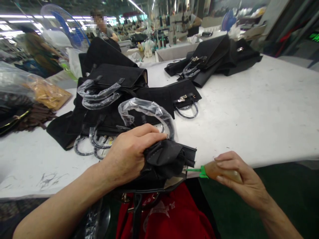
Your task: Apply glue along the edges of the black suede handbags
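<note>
While one black bag [164, 159] is held at the near edge of the white table [261, 109], above a red garment [174, 212], two heaps of black bags are left lying beyond it in the head view. The held bag is gripped and bunched by the left hand [136, 149], whose fingers are closed on its dark material. By the right hand [239, 172] one tan-handled tool [221, 172] with a green collar is grasped; its thin green shaft is pointed at the bag's side edge, but whether contact is made cannot be told.

The far side of the held bag is crowded by the nearer heap [119, 74], where several handles are wrapped in clear film; its bags are too overlapped to be counted. The farther heap [214, 53] is set well apart, at the back. At the left, one clear plastic sack [47, 93] is seen. Farther off, two blue fans can be counted, one large fan [66, 26] and one smaller fan [228, 20], and two people are seen at the upper left.
</note>
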Demonstrator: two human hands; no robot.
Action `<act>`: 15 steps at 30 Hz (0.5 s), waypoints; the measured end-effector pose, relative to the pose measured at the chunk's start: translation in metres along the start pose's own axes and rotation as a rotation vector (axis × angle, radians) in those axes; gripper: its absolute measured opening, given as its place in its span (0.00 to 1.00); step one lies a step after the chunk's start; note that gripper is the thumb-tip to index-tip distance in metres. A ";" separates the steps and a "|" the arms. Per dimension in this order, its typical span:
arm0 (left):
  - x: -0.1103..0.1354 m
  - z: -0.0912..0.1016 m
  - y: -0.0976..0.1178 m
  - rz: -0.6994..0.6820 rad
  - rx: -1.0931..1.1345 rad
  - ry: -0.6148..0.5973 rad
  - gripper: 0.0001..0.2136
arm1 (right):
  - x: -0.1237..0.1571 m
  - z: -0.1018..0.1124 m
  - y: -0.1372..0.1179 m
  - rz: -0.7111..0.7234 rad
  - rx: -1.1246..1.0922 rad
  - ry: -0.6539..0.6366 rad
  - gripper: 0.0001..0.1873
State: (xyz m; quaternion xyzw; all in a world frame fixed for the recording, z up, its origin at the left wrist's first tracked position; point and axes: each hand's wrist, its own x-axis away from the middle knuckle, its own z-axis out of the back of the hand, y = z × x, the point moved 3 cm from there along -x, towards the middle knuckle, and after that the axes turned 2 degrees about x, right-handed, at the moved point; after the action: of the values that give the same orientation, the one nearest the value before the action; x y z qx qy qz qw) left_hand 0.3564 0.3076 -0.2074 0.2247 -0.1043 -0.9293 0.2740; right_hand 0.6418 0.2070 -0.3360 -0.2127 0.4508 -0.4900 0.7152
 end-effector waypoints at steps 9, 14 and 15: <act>0.007 0.001 0.003 -0.002 0.021 0.017 0.14 | 0.008 -0.003 -0.013 -0.079 0.263 -0.057 0.30; 0.008 0.001 0.003 0.001 0.010 0.026 0.16 | 0.006 0.001 -0.024 -0.050 0.444 -0.121 0.23; 0.008 0.001 0.003 -0.001 0.013 0.027 0.16 | 0.006 0.001 -0.025 -0.043 0.441 -0.135 0.21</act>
State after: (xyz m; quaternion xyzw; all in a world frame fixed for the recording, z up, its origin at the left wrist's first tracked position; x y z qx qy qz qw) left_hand 0.3517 0.3008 -0.2082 0.2391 -0.1067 -0.9255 0.2736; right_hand 0.6301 0.1906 -0.3196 -0.0932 0.2792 -0.5766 0.7621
